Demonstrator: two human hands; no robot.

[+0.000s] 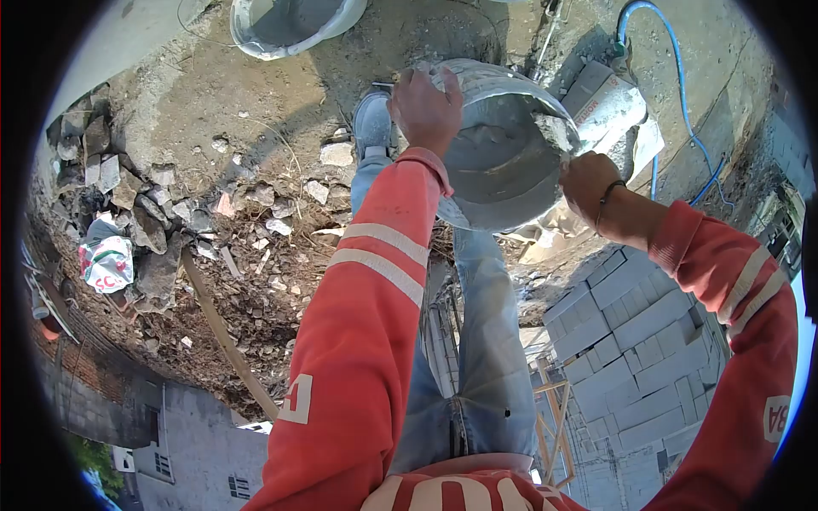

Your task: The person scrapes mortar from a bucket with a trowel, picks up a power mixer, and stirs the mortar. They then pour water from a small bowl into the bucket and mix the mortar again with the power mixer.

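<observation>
A tilted bucket, its walls smeared with mortar, has its mouth facing me. Wet grey mortar lies inside. My left hand is closed on the bucket's left rim, its fingertips partly hidden. At the right rim, my right hand is closed in a fist around what looks like the handle of a trowel; the mortar-coated blade reaches into the bucket. The handle itself is hidden by my fingers.
Another bucket with grey contents stands beyond. A paper bag lies right of the mortar bucket, near a blue hose. Broken stones and a wooden strip cover the left ground. Grey blocks are stacked at right.
</observation>
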